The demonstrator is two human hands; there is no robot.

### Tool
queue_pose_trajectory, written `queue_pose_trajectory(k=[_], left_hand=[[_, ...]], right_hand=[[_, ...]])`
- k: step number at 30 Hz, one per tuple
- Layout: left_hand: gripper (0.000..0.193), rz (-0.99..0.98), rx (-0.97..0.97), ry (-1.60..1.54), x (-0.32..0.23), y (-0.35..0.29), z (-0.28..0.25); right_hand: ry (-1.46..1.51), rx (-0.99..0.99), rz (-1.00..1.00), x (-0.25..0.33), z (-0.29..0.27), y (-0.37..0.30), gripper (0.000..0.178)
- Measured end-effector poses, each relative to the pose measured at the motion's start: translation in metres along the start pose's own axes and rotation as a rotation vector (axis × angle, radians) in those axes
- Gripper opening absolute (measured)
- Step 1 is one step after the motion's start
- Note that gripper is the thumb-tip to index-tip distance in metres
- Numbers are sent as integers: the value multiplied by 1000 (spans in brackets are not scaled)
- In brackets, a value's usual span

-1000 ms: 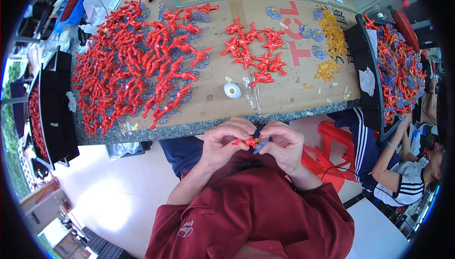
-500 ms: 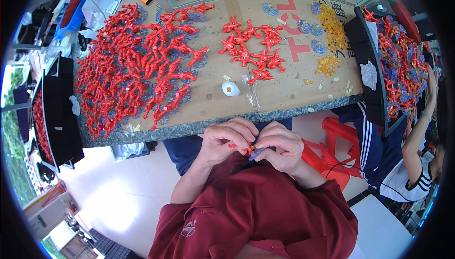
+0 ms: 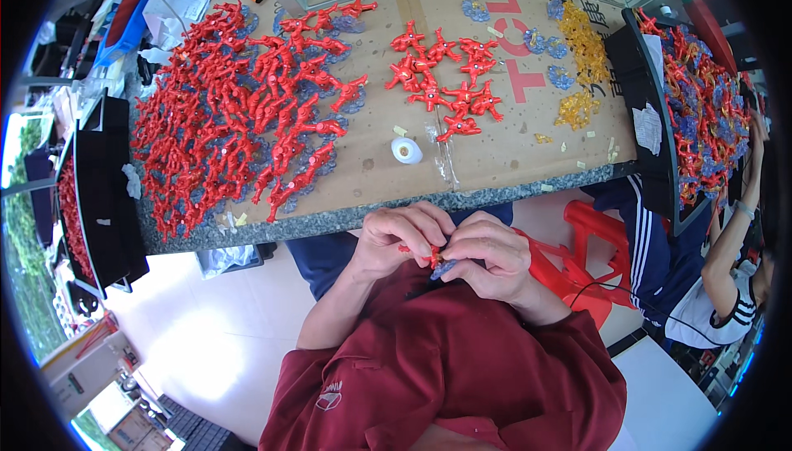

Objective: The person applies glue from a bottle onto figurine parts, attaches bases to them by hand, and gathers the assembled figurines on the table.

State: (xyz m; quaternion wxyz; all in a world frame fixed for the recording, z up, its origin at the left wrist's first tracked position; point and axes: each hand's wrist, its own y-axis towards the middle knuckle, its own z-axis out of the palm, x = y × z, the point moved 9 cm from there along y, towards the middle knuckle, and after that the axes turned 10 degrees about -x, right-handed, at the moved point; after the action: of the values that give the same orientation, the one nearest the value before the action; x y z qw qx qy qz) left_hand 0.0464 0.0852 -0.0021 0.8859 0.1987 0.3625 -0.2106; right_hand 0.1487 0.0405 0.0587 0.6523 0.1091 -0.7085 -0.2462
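My left hand (image 3: 403, 240) is closed on a small red plastic figure (image 3: 434, 259), just off the near edge of the table. My right hand (image 3: 492, 256) pinches a translucent blue plastic piece (image 3: 445, 269) against the figure's underside. Fingers cover most of both parts, so whether they are joined I cannot tell. Beyond my hands, several loose red figures (image 3: 429, 98) lie on the cardboard sheet (image 3: 355, 179). A small white round pot (image 3: 406, 151) stands between them and me.
A dense spread of red figures with blue pieces (image 3: 239, 121) fills the table's left. Yellow translucent pieces (image 3: 582, 47) and some blue pieces (image 3: 546, 45) lie at right. A black bin (image 3: 652, 121) of parts stands beyond, near another person's arm (image 3: 730, 261). A red stool (image 3: 590, 245) is below.
The view has shifted slightly, moving the table contents a little to the right. Both hands keep the same hold, with only slight finger movement.
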Motion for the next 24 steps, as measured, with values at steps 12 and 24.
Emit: queue_pose_trajectory(k=[12, 24], left_hand=[[13, 87, -30, 443, -18, 3, 5], [16, 16, -196, 585, -43, -1, -8]], right_hand=[[111, -22, 88, -24, -5, -10, 26], [142, 85, 226, -42, 8, 1, 39]])
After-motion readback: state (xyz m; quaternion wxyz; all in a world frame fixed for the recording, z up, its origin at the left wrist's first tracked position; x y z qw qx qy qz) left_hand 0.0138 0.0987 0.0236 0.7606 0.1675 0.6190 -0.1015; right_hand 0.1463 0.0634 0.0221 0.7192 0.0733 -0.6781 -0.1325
